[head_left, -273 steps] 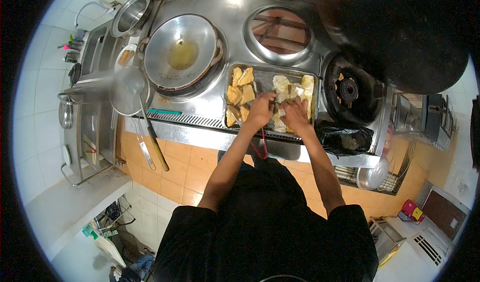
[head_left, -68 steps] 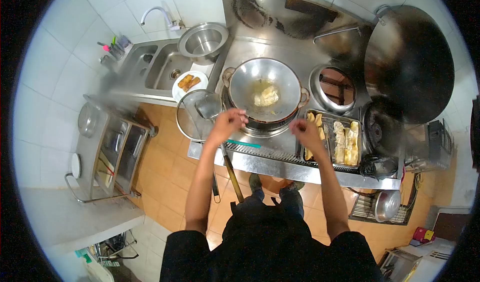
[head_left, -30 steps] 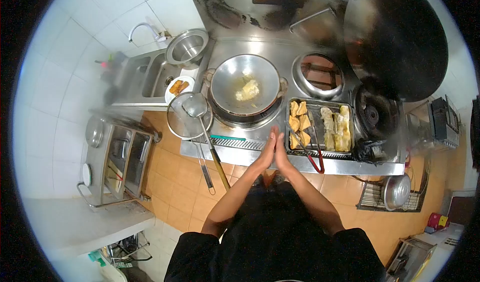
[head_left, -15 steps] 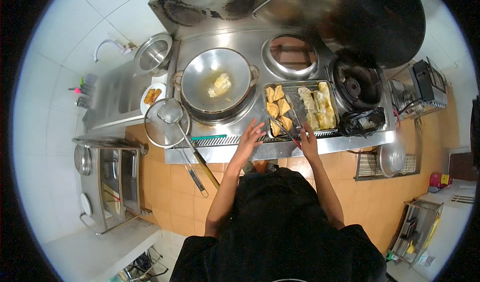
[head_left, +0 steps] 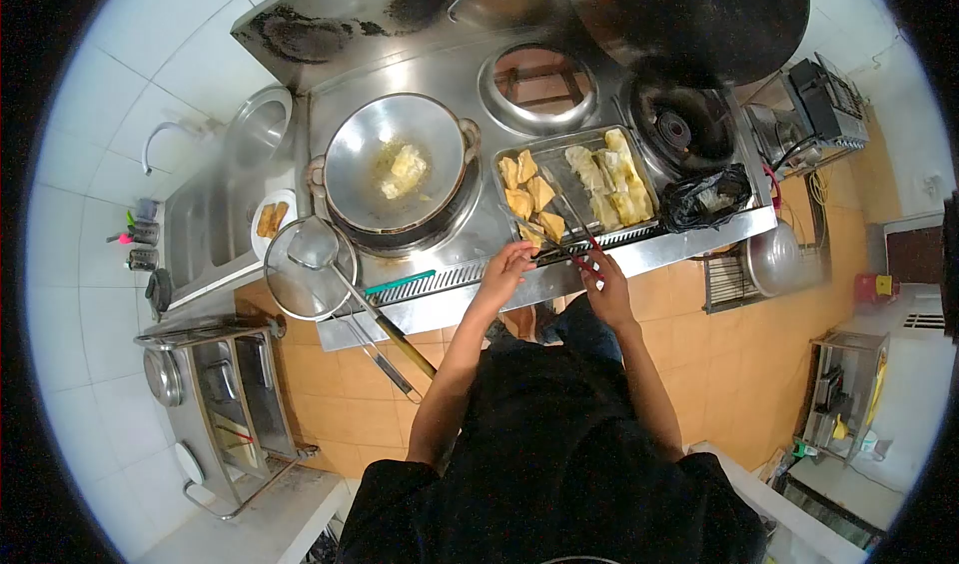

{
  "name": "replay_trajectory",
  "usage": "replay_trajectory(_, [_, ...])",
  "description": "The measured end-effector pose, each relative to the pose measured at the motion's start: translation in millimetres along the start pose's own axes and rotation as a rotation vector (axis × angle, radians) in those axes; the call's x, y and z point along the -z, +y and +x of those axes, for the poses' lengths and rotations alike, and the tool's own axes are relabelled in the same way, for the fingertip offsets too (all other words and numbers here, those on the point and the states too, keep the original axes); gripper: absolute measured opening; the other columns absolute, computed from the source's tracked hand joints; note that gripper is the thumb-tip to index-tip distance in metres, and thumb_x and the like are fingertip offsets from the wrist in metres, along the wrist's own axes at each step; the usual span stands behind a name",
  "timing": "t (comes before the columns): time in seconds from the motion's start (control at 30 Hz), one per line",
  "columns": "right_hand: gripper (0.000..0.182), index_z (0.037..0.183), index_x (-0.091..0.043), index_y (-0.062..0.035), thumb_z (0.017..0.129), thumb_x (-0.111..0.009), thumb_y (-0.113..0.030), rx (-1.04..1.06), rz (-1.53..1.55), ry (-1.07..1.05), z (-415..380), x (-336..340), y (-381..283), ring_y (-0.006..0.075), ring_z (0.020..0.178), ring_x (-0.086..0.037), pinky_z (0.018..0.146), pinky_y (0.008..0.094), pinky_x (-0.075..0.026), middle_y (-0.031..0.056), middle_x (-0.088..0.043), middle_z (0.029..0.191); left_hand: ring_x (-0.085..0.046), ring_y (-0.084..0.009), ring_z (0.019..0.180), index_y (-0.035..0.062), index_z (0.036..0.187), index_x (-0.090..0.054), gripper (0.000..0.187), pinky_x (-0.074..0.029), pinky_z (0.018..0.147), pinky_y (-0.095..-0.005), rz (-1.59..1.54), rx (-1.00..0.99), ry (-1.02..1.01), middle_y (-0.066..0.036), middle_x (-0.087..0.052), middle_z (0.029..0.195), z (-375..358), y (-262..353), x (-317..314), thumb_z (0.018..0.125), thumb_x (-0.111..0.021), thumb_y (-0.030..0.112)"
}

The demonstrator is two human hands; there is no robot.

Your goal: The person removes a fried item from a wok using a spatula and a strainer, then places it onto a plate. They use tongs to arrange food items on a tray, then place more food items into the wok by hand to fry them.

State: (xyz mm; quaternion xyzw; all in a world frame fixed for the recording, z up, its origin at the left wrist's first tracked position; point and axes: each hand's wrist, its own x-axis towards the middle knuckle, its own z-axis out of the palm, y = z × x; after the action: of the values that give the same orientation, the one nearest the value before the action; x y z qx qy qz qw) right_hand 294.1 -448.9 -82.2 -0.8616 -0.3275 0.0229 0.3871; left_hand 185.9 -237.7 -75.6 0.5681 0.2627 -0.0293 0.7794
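Note:
My right hand [head_left: 605, 282] is closed round the red-handled end of metal tongs [head_left: 573, 254], whose arms spread over the near edge of a metal tray [head_left: 647, 159]. Fingers bent, my left hand [head_left: 507, 272] is at the near left corner of this tray, close to one tong arm; whether it pinches anything is too small to tell. Golden fried triangles [head_left: 539, 193] fill the tray's left side, and pale rolled pieces [head_left: 621, 184] its right. To the left, a wok [head_left: 357, 134] holds oil and a pale lump of food [head_left: 405, 171].
A wire strainer [head_left: 290, 282] and a ladle [head_left: 314, 244] overhang the counter's front left edge. Fried pieces lie on a white plate [head_left: 285, 200] beside the sink. A black plastic bag [head_left: 706, 200] sits right of the tray, before a burner [head_left: 671, 129].
The view has shifted and turned. My right hand has closed round the tong handles below the tray, and my left hand's fingers have drawn together nearer the tray's corner.

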Motion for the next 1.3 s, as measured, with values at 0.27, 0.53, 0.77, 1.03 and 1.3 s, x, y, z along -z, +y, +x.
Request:
replay_trajectory(0.27, [0.031,0.114,-0.062,-0.0022,0.085,-0.063,-0.013,-0.040,0.027,-0.127,54.5,26.6,33.8,0.0380,0.107,-0.058,0.093,0.0435,-0.045,0.0213,-0.063,0.110,-0.062,-0.0137,0.096,0.0069,0.126,-0.052,0.032,-0.046,0.079,-0.0283,-0.043,-0.065,0.125,-0.004,-0.063,0.120,20.4,15.9,-24.0,0.100,-0.050,0.026])
replay_trajectory(0.53, [0.044,0.127,-0.056,-0.0101,0.086,-0.061,-0.027,0.063,-0.248,-0.313,149.9,18.0,90.7,0.0318,0.128,-0.044,0.104,0.0521,-0.030,0.0129,-0.058,0.124,-0.062,-0.0123,0.094,0.0035,0.125,-0.053,0.030,-0.047,0.075,-0.0254,-0.121,-0.137,0.128,-0.005,-0.064,0.117,88.3,30.9,-82.3,0.099,-0.052,0.019])
replay_trajectory(0.77, [0.066,0.139,-0.043,-0.0036,0.084,-0.062,-0.034,0.078,-0.588,-0.560,171.6,3.8,93.7,0.0332,0.144,-0.017,0.111,0.0545,-0.017,0.0125,-0.039,0.147,-0.055,-0.0196,0.114,0.0031,0.132,-0.048,0.041,-0.044,0.093,-0.0314,-0.138,-0.020,0.248,-0.012,-0.054,0.132,161.8,22.5,-121.3,0.095,-0.055,0.021])
replay_trajectory(1.03, [0.077,0.145,-0.032,-0.0010,0.083,-0.063,-0.034,0.153,-0.578,-0.683,172.5,-0.4,103.9,0.0332,0.146,-0.007,0.111,0.0583,-0.014,0.0174,-0.028,0.152,-0.048,-0.0259,0.125,0.0011,0.135,-0.044,0.055,-0.036,0.103,-0.0336,0.065,0.082,0.386,-0.016,-0.052,0.134,198.1,15.2,-132.3,0.092,-0.060,0.031])
replay_trajectory(1.3, [0.080,0.145,-0.028,0.0025,0.082,-0.064,-0.033,0.202,-0.515,-0.621,172.8,-0.2,106.3,0.0361,0.145,-0.008,0.112,0.0569,-0.015,0.0219,-0.026,0.151,-0.042,-0.0291,0.130,0.0011,0.137,-0.043,0.063,-0.031,0.107,-0.0385,-0.006,0.175,0.449,-0.019,-0.046,0.140,205.5,19.4,-136.0,0.094,-0.052,0.046])
